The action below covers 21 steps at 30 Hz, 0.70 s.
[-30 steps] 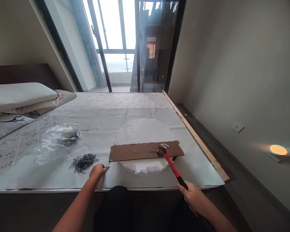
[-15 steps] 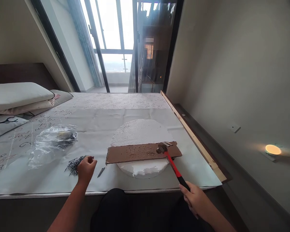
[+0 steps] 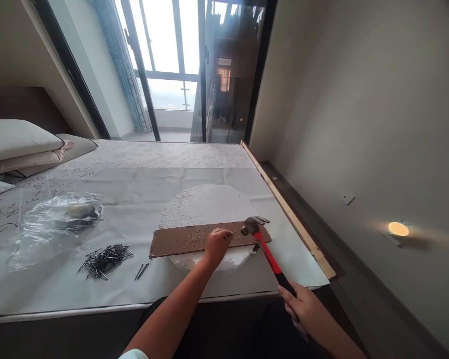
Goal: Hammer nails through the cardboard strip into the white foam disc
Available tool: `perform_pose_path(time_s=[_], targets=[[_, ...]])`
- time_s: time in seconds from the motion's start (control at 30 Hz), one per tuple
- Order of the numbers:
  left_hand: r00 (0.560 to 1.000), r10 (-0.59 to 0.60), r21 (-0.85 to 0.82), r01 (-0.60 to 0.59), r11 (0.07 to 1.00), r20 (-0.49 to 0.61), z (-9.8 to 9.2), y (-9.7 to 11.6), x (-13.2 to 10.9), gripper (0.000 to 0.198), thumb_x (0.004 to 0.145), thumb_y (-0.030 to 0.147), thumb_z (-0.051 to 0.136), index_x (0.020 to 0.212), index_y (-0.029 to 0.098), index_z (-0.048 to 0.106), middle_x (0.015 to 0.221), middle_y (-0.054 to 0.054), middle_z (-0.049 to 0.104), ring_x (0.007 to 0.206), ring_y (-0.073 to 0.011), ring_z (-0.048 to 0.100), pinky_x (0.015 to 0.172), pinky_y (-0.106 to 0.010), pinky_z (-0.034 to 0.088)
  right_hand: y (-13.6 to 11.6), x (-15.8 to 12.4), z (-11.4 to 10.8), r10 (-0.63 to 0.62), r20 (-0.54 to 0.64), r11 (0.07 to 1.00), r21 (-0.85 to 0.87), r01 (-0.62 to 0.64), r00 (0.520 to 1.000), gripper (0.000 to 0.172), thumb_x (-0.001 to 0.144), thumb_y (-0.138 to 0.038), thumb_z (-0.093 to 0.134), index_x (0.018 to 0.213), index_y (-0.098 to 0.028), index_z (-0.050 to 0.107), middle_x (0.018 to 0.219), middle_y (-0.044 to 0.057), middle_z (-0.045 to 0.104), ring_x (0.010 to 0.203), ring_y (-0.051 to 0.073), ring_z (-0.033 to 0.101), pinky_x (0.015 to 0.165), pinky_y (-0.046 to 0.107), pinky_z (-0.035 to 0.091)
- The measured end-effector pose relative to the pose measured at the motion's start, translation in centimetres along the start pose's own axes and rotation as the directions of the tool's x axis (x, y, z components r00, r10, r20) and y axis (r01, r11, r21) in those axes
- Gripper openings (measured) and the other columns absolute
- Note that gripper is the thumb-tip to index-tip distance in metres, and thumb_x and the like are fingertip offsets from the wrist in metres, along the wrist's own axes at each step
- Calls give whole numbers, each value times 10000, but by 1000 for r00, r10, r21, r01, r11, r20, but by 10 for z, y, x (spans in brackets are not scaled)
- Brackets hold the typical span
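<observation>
Nearest: our right hand [image 3: 299, 305] grips the hammer [image 3: 268, 252]; nail pile [image 3: 108, 259] off to the left; beyond, our left hand [image 3: 216, 245] pinches a nail [image 3: 228, 236] at the brown board [image 3: 168, 241] lying across a white disc [image 3: 209, 203] on the bed [image 3: 179, 154]

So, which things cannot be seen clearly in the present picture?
In the head view:
Brown board under left hand: covered by that hand.
Middle of white disc: hidden by the brown board.
Contents of plastic bag: blurred by shiny, wrinkled plastic.
Pillows: cut off by left edge.
</observation>
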<state>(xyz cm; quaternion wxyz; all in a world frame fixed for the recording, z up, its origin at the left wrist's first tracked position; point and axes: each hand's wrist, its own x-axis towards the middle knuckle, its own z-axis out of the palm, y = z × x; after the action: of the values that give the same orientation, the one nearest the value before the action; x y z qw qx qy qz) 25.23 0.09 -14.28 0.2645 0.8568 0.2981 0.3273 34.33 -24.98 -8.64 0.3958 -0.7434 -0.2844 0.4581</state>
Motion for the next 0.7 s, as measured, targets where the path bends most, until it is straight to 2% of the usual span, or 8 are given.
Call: perform_pose_path(time_s=[0.13, 0.37, 0.7], targets=[[1000, 27, 38, -27, 999, -10, 15, -7, 3, 124, 758, 163, 592, 748, 210, 707, 752, -41, 692, 765, -171, 608, 716, -295, 471, 1, -3, -5, 2, -16, 1000, 11, -1, 1000, 342, 815, -534, 387, 681, -220, 387, 433, -124, 301, 261, 37, 240, 261, 164, 240], [999, 31, 19, -31, 999, -6, 15, -8, 2, 120, 761, 164, 589, 741, 204, 700, 744, -40, 684, 754, -163, 592, 710, -289, 466, 0, -4, -8, 0, 5, 1000, 2, 0, 1000, 334, 829, -520, 383, 717, -206, 410, 444, -121, 313, 261, 34, 251, 267, 167, 245], [997, 68, 0, -68, 998, -21, 13, -5, 0, 105, 763, 162, 582, 732, 188, 679, 746, -45, 675, 768, -166, 573, 716, -294, 455, -14, -10, -7, -17, 53, 1000, -7, 17, 998, 374, 822, -568, 385, 699, -215, 389, 454, -118, 303, 275, 31, 226, 268, 167, 238]])
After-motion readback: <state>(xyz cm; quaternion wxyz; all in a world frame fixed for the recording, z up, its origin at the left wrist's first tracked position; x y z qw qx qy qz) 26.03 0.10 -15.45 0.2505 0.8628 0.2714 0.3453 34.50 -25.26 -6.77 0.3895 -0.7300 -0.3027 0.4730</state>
